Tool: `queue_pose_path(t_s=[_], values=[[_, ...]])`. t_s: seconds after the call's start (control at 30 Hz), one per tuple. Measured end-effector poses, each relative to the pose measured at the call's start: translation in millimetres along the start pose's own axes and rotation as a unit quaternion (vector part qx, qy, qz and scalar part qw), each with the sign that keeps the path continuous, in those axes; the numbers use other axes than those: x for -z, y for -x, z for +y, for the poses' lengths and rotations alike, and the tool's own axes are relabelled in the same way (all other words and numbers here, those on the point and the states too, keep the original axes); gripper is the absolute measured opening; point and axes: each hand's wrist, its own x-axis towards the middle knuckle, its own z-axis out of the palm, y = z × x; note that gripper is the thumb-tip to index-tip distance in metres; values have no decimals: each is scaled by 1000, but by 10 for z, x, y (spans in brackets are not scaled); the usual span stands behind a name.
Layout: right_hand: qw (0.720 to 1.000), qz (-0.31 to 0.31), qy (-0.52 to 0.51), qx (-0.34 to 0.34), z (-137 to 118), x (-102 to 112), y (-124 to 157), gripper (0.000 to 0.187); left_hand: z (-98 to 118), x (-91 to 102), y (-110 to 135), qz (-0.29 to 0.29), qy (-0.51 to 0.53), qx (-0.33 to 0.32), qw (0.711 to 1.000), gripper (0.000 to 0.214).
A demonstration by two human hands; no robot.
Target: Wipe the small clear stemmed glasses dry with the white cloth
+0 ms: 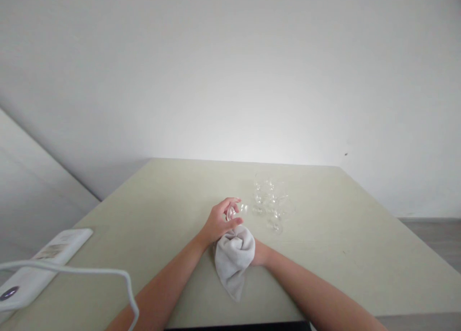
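Note:
My left hand curls its fingers and thumb around a clear stemmed glass, which lies tilted on its side in the grip. Just below it, a light grey cloth is bunched up, with one corner drooping toward me. Most of my right hand is hidden behind this cloth, which is gathered in its grasp and touches the left thumb. To the right of both hands stands a group of several clear stemmed glasses; their outlines overlap and are faint.
The pale table meets a white wall at the back. A white power strip-like object lies at the left edge, with a white cable crossing in front. Something black borders the near edge.

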Motion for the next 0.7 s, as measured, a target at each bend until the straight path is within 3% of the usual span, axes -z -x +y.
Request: queue_pose_path(t_s=[0.7], values=[[999, -1, -35, -8, 8, -8, -15, 24, -9, 1, 1, -3, 0, 4, 1000, 54]])
